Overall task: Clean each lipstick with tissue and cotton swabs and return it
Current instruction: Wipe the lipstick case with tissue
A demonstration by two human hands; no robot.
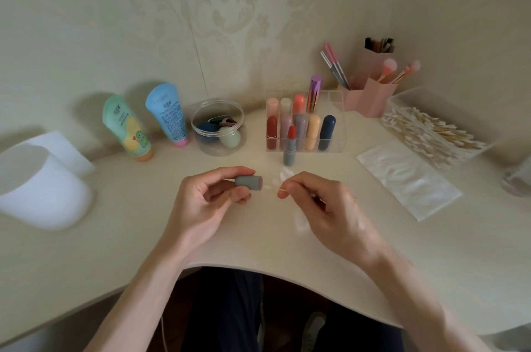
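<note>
My left hand [209, 196] grips a grey lipstick cap [248, 181], held sideways with its open end facing right. My right hand [319, 202] pinches a cotton swab [274, 187] whose white tip sits just outside the cap's opening; a crumpled tissue [300, 221] shows under that hand's palm. The uncapped lipstick [289, 146], grey base and red bullet, stands upright on the desk in front of a clear organizer [333, 144] with several capped lipsticks. A small white tissue piece [286, 173] lies behind my right fingers.
A clear box of cotton swabs [434, 133] and a flat tissue [408, 179] lie at the right. Pink brush holders [370, 98] stand behind. A round clear jar [217, 127], two tubes [128, 127], and a white bin [43, 185] sit at the left.
</note>
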